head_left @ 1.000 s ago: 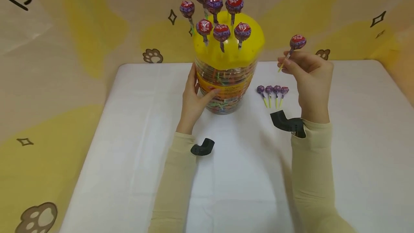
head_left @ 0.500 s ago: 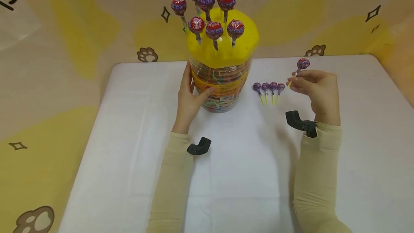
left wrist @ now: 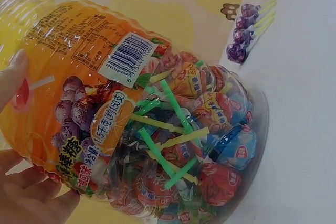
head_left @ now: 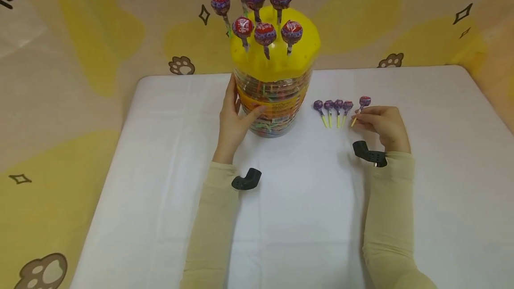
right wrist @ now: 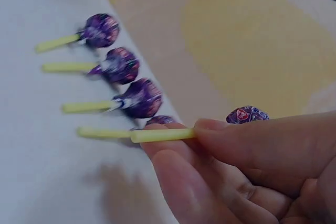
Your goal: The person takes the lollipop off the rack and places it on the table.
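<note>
My left hand (head_left: 234, 121) grips the side of a big clear plastic jar (head_left: 275, 86) with a yellow lid (head_left: 297, 52); its thumb lies across the orange label (left wrist: 79, 51). Wrapped lollipops fill the jar, and several more stand upright in the lid. Between thumb and fingers, my right hand (head_left: 385, 124) pinches the yellow stick of a purple and red lollipop (head_left: 365, 101), its head up and tilted. That hand is low over the table, just right of a row of several purple lollipops (right wrist: 140, 98) lying with their sticks toward me.
A white cloth covers the table (head_left: 305, 217). Behind it rises a yellow and beige patterned backdrop (head_left: 361, 21). Black curved camera mounts (head_left: 246, 179) stick out from both wrists.
My right hand has lowered the lollipop from above the table's back edge down beside the row. The left hand keeps its hold on the jar. The view has shifted slightly.
</note>
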`<state>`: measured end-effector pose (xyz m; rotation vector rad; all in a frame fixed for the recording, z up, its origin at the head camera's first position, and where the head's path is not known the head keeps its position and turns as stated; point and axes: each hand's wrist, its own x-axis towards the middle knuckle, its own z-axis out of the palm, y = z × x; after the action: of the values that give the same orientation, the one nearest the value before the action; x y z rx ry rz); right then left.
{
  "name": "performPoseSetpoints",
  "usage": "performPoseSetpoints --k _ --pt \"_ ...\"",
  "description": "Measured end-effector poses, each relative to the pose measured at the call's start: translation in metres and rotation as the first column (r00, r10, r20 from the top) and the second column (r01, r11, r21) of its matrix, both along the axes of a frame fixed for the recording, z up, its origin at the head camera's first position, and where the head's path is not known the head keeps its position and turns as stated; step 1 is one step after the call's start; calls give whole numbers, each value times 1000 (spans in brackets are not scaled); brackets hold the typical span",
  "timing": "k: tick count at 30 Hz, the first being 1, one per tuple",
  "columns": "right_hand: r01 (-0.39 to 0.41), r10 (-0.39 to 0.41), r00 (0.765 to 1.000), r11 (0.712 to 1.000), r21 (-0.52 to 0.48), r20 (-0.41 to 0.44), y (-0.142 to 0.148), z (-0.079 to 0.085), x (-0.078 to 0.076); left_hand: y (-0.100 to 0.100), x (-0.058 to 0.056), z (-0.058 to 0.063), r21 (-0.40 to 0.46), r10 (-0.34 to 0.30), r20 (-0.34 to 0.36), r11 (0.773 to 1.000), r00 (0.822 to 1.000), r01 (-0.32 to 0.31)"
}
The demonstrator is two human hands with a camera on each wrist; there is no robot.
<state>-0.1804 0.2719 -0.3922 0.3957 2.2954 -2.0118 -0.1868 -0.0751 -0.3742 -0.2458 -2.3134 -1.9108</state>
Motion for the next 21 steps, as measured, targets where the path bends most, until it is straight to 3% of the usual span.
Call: performPoseSetpoints --k 9,21 --pt "29 -7 994 980 -198 110 5 -17 -4 0 0 1 8 -1 0 1000 1000 1" --pt "90 -85 985 996 -22 152 4 -23 -8 0 -1 -1 8 -4 -2 1000 1000 4"
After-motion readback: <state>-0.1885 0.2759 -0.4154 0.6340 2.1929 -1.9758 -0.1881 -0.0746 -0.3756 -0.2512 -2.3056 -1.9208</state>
